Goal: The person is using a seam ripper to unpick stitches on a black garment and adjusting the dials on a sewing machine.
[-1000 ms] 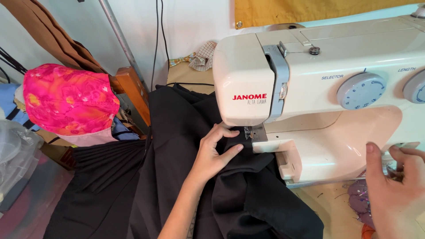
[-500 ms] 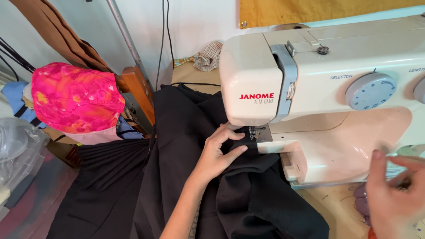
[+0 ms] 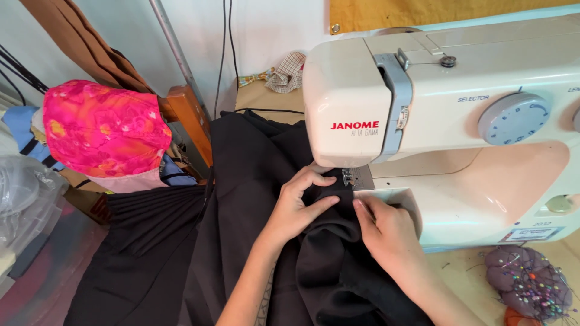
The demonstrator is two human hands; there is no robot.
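A white sewing machine (image 3: pixel 459 121) stands on the table, its presser foot (image 3: pixel 349 177) over black fabric (image 3: pixel 254 181). My left hand (image 3: pixel 296 205) lies flat on the fabric just left of the foot, fingers spread and pressing down. Just in front of the foot, my right hand (image 3: pixel 386 232) rests on the same fabric, fingers pointing toward the needle. The fabric drapes off the table edge to the left and bunches between my forearms.
A bright pink patterned cloth (image 3: pixel 103 130) sits at the left over a wooden chair back (image 3: pixel 190 118). A purple pincushion (image 3: pixel 528 281) full of pins lies at the lower right. Fabric scraps (image 3: pixel 284 72) lie behind the machine. Clear plastic (image 3: pixel 24 193) is at the far left.
My right hand has moved from the machine's right side to the fabric by the presser foot. The left hand stayed on the fabric. The camera has shifted slightly.
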